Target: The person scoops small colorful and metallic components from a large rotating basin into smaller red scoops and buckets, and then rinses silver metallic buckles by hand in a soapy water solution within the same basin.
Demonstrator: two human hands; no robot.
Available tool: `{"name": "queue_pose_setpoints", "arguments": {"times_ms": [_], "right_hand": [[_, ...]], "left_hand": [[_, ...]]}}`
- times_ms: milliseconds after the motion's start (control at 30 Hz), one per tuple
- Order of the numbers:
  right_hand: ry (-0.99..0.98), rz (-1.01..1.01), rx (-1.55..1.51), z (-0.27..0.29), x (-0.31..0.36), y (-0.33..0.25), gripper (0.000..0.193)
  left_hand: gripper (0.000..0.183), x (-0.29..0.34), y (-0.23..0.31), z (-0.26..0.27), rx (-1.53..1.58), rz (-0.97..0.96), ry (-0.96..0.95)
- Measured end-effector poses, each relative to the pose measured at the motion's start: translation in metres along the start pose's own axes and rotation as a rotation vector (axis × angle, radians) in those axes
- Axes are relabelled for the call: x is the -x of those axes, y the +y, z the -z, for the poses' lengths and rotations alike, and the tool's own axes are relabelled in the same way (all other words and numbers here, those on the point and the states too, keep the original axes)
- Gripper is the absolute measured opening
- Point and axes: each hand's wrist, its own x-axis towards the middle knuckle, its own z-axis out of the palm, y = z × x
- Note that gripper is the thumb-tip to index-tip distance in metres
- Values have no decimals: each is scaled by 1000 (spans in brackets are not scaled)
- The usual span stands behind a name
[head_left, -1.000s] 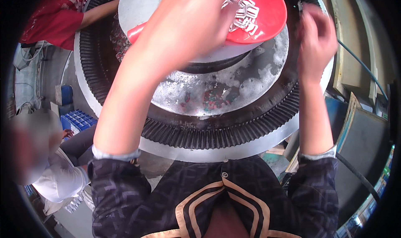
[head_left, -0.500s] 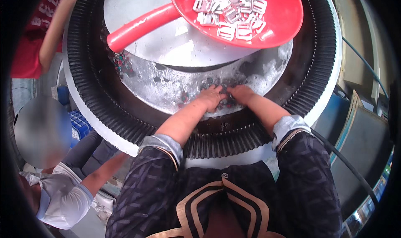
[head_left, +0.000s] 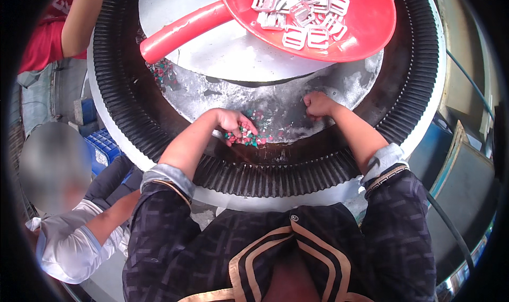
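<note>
A round machine tub holds cloudy grey water (head_left: 196, 92). At its near side my left hand (head_left: 230, 121) is curled around a handful of small red, green and white chips (head_left: 246, 136), some lying beneath and beside the fingers. Farther right, above the water, my right hand (head_left: 319, 104) is closed with fingers curled; whatever lies inside it is hidden. Beyond both hands a red plastic scoop (head_left: 366, 29) with a thick handle rests on the white central dome (head_left: 212, 58). Several silvery metal buckles (head_left: 302, 14) lie in the scoop.
A black ribbed ring (head_left: 260, 180) and white outer rim (head_left: 249, 200) surround the tub. More chips (head_left: 163, 74) sit at its left side. One person in a red sleeve (head_left: 42, 50) stands far left, another in a white shirt (head_left: 74, 243) sits near a blue crate (head_left: 103, 143). A dark hose (head_left: 450, 225) runs right.
My hands were together in the grey water; now they are apart, the left moved left, the right moved right and closed. Coloured chips now show at my left hand.
</note>
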Motion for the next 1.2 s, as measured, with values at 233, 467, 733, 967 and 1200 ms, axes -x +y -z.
{"name": "queue_pose_setpoints", "arguments": {"times_ms": [233, 467, 733, 967, 1200], "right_hand": [[78, 348, -192, -30, -20, -17, 22], [20, 335, 234, -66, -14, -71, 36], [-16, 302, -85, -52, -18, -60, 23], [43, 121, -280, 63, 32, -16, 17], [1, 21, -399, 102, 68, 13, 26]], "left_hand": [[58, 49, 8, 10, 232, 73, 15], [64, 50, 6, 13, -193, 170, 491], [93, 24, -46, 31, -389, 539, 1213], [87, -51, 1, -25, -685, 579, 834], [89, -93, 51, -43, -318, -12, 578]]}}
